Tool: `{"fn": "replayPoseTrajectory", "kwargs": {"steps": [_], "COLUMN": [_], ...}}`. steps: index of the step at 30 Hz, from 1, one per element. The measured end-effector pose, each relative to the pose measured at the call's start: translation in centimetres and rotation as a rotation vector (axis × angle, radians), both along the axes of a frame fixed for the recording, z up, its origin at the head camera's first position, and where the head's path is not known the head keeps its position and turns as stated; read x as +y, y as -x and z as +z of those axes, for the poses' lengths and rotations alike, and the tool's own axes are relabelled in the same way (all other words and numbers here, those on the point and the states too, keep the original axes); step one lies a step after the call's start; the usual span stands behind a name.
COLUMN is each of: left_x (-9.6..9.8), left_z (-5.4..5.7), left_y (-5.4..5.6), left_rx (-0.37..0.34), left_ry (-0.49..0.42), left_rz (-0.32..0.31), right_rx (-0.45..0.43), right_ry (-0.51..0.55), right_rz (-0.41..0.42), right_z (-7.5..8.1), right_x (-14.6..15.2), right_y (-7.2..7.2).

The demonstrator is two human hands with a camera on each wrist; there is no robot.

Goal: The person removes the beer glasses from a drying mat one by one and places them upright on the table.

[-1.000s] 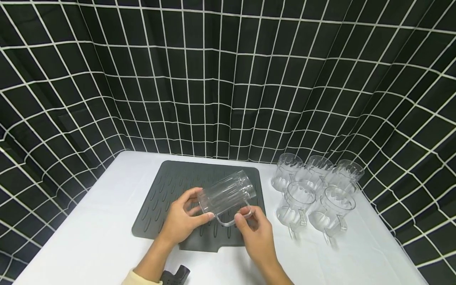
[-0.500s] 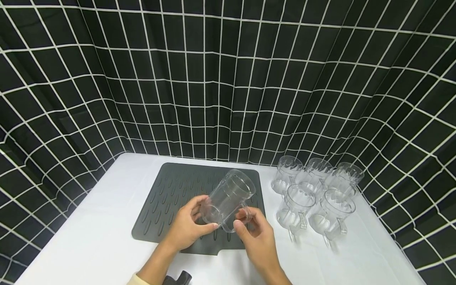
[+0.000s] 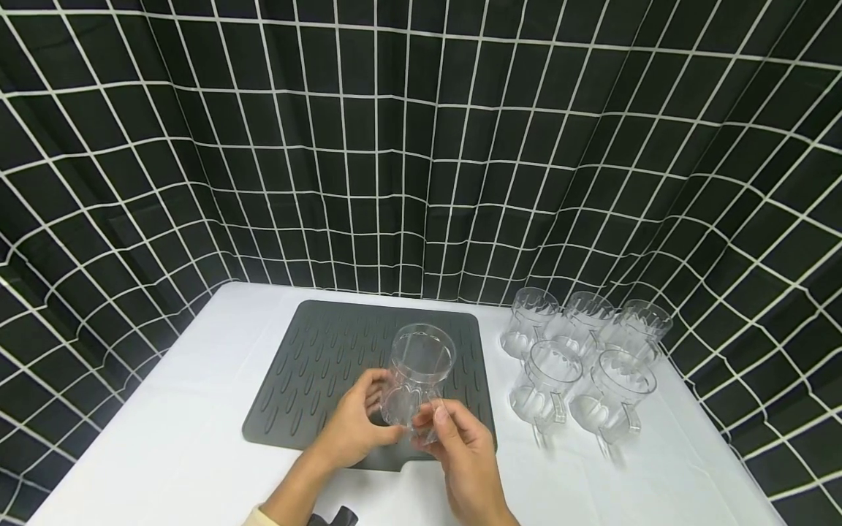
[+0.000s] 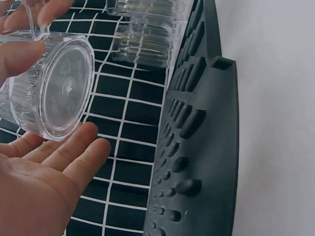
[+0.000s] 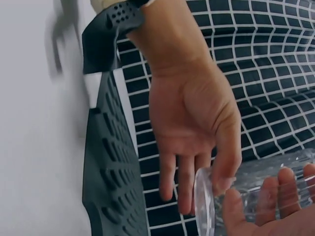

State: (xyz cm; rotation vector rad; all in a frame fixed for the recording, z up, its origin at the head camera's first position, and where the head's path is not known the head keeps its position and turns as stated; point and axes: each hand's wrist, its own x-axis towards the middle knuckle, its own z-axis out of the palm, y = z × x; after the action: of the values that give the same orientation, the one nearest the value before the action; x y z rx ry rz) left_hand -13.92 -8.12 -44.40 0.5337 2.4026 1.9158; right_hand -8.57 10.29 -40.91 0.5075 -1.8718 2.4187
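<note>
A clear ribbed mug (image 3: 424, 358) is held over the grey mat, its open rim up and away from the person and its round base (image 4: 68, 91) toward them. My left hand (image 3: 358, 424) holds the lower part of the mug, thumb near the base and fingers spread along the far side. In the left wrist view the left hand (image 4: 54, 177) shows nearly straight fingers beneath the base. My right hand (image 3: 460, 438) pinches the handle, which is largely hidden by its fingers. The right wrist view shows the right hand (image 5: 280, 211) against the clear wall.
A dark grey drying mat (image 3: 316, 351) with raised ribs lies on the white table (image 3: 164, 424). Several matching clear mugs (image 3: 546, 387) stand in two rows on the right. A black grid-patterned cloth (image 3: 395, 146) surrounds the table. A black device (image 5: 110, 29) sits on the left wrist.
The mug has turned from lying aslant to the right to standing more upright, rim up, and sits lower. Its handle has swung toward the person, and the right hand has moved left with it.
</note>
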Motion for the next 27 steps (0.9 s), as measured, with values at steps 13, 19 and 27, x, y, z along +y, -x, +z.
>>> {"fn": "replayPoseTrajectory", "kwargs": {"steps": [13, 19, 27], "left_x": [0.0, -0.8, -5.0], "left_z": [-0.2, 0.1, 0.0], "left_y": [0.1, 0.2, -0.2], "left_rx": [-0.003, 0.067, 0.179], "left_ry": [-0.029, -0.049, -0.023], "left_rz": [-0.072, -0.055, 0.112], "right_rx": [0.074, 0.098, 0.158], "right_ry": [0.07, 0.061, 0.106], "right_rz": [0.017, -0.053, -0.129], "right_z": [0.2, 0.9, 2.2], "right_x": [-0.4, 0.3, 2.4], "right_y": [-0.6, -0.3, 0.3]}}
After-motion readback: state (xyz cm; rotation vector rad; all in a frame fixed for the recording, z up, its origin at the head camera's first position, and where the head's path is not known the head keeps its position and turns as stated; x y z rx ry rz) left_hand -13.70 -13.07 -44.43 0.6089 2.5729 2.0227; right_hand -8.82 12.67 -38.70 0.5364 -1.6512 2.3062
